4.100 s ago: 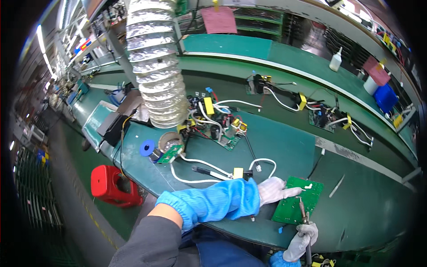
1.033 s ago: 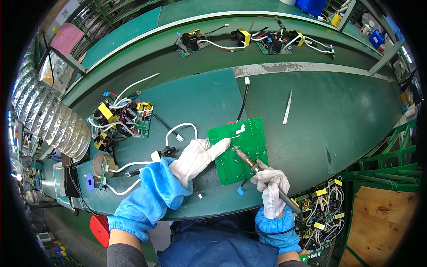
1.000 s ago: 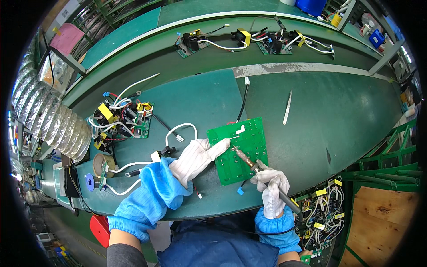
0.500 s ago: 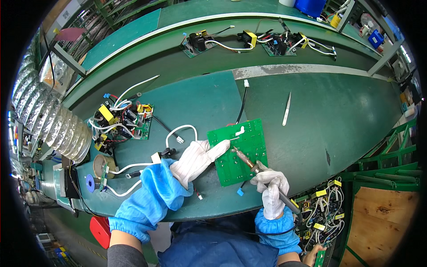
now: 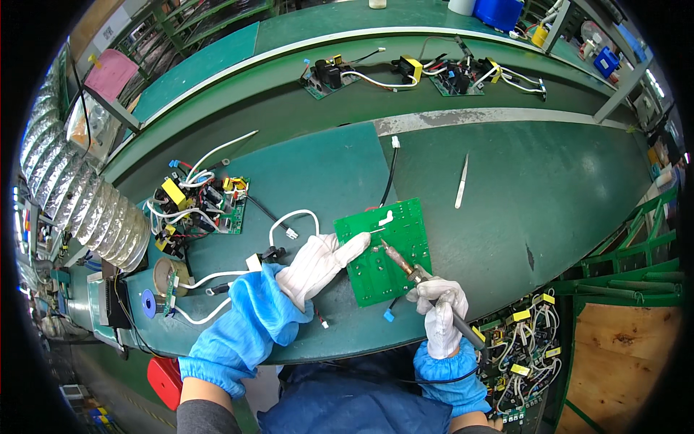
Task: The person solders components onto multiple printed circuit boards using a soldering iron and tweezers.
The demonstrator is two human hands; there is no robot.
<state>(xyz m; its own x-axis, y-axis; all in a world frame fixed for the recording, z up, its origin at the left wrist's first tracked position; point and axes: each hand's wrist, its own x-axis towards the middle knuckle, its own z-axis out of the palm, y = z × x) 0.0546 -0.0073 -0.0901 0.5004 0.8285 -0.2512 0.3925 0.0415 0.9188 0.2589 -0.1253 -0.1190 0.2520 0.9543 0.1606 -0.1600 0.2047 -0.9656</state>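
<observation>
A green circuit board (image 5: pixel 372 286) lies solder side up near the bench's front edge. My right hand (image 5: pixel 442 307), in a white glove, is closed round a soldering iron (image 5: pixel 400 262), whose tip points at the board's upper middle; whether it touches is hard to see. My gloved left hand (image 5: pixel 314 267) rests at the board's left edge, fingers closed on a thin solder wire (image 5: pixel 377 230) that sticks out past the fingertips over the board. A black cable (image 5: pixel 392 173) leads from the board's far edge, and a blue connector (image 5: pixel 389 315) shows at its near edge.
Wired board assemblies (image 5: pixel 210 195) sit at the left, near a tape roll (image 5: pixel 165 273), a blue spool (image 5: pixel 149 304) and a foil duct (image 5: pixel 87 195). Tweezers (image 5: pixel 461 181) lie right of the board. More assemblies (image 5: pixel 455 78) stand at the back; several fill the lower right (image 5: pixel 522 354).
The view has shifted slightly. Both hands, the iron and the board keep nearly the same places. Another person's hand with a small green board at the lower right has gone from view.
</observation>
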